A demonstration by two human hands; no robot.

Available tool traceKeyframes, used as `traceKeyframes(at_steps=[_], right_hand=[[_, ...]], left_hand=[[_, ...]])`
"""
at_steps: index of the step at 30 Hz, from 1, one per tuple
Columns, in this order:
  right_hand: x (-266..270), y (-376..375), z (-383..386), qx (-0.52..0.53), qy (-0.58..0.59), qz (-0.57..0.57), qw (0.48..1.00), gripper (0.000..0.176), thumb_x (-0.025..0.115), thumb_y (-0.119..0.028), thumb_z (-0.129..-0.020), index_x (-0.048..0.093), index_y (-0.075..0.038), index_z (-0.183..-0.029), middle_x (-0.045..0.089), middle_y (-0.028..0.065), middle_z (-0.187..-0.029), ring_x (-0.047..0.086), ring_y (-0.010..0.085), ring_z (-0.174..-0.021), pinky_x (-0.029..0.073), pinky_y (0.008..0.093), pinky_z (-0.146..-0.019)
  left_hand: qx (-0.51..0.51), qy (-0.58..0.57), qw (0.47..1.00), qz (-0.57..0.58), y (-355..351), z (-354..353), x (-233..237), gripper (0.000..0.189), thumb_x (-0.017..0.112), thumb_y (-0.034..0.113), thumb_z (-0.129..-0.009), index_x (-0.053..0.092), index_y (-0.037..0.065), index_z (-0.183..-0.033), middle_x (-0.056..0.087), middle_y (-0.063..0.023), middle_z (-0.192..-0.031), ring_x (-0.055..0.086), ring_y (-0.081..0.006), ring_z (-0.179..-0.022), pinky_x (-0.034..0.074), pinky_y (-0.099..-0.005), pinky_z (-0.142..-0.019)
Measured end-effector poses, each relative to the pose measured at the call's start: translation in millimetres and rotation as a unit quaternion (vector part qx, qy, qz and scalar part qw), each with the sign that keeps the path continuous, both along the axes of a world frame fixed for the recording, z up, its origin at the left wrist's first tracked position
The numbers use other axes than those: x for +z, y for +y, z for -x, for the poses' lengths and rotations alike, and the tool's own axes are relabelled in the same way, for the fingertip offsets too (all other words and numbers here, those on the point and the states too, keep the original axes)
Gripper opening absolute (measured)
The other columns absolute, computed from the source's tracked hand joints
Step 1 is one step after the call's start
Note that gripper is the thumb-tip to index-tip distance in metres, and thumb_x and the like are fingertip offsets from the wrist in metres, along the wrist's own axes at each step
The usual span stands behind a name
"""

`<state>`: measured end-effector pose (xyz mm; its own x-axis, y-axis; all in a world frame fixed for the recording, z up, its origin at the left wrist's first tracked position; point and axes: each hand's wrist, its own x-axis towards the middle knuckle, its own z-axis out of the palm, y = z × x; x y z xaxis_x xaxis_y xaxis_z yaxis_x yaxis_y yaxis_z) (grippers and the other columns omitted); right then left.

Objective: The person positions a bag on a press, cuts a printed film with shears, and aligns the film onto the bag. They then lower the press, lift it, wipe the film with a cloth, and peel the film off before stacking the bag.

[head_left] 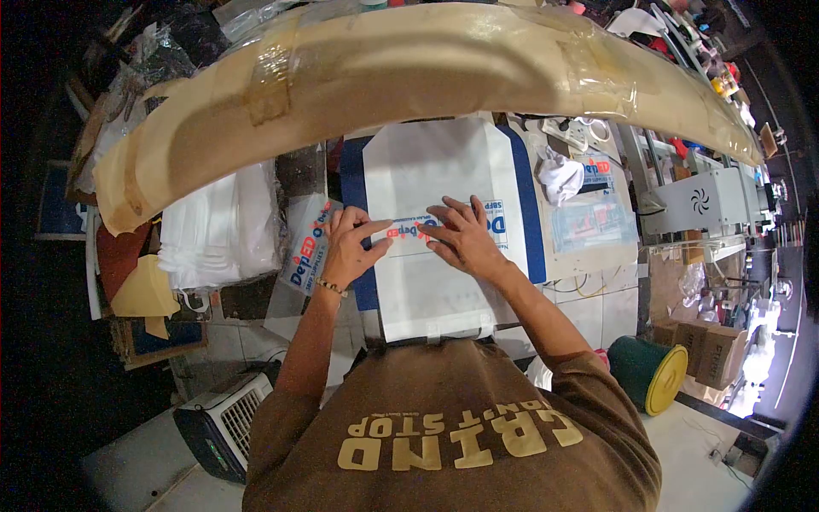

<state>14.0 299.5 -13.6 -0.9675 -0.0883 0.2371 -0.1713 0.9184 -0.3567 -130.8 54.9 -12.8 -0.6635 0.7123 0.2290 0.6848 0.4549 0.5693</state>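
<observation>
A white sheet with angled corners point(439, 154) lies on a dark blue board point(536, 239) in front of me. Small red and blue DepEd lettering point(401, 230) shows on the sheet between my hands. My left hand point(348, 243) is at the sheet's left edge, thumb and index finger stretched toward the lettering with a gap between them. From the right, my right hand point(469, 239) spreads its fingers over the sheet, fingertips at the lettering's right end. Larger blue print point(495, 224) is partly hidden beneath that hand. A beaded bracelet point(331, 288) circles my left wrist.
A long taped brown roll point(409, 72) arches across the top of the view. White bags point(209, 230) are piled at left, beside a clear printed sheet point(299, 269). A crumpled white cloth point(560, 177) and printed sheets point(589, 224) lie right. A green bin point(636, 371) stands lower right.
</observation>
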Motion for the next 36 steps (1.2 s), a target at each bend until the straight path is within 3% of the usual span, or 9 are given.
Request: traceKeyframes(at_steps=[2, 26, 36], right_hand=[[2.1, 0.4, 0.0, 0.004, -0.003, 0.011, 1.0, 0.038, 0.07, -0.032, -0.095, 0.069, -0.027, -0.133, 0.054, 0.0054, -0.144, 0.038, 0.0328, -0.145, 0.02, 0.0681, -0.119], [-0.6, -0.2, -0.4, -0.005, 0.005, 0.035, 0.999, 0.035, 0.068, -0.032, -0.096, 0.072, -0.025, -0.13, 0.055, 0.0074, -0.143, 0.041, 0.0334, -0.144, 0.019, 0.0666, -0.12], [-1.5, 0.0, -0.4, -0.003, 0.015, 0.021, 1.0, 0.041, 0.069, -0.031, -0.093, 0.069, -0.028, -0.134, 0.054, 0.0053, -0.144, 0.041, 0.0314, -0.144, 0.022, 0.0681, -0.119]], left_hand=[[-0.009, 0.032, 0.999, 0.002, -0.9, 0.9, -0.2, 0.034, 0.084, 0.033, -0.079, 0.082, 0.024, -0.113, 0.057, -0.002, -0.104, 0.049, -0.0251, -0.104, 0.034, -0.0431, -0.093], [0.004, -0.006, 1.0, 0.007, 1.1, -2.6, 1.8, 0.038, 0.082, 0.033, -0.083, 0.08, 0.024, -0.119, 0.055, -0.0036, -0.106, 0.047, -0.0257, -0.106, 0.034, -0.0463, -0.096], [-0.004, 0.014, 1.0, -0.007, 0.6, 0.5, -1.6, 0.037, 0.083, 0.032, -0.082, 0.08, 0.023, -0.117, 0.055, -0.0036, -0.104, 0.047, -0.0251, -0.103, 0.035, -0.0432, -0.095]])
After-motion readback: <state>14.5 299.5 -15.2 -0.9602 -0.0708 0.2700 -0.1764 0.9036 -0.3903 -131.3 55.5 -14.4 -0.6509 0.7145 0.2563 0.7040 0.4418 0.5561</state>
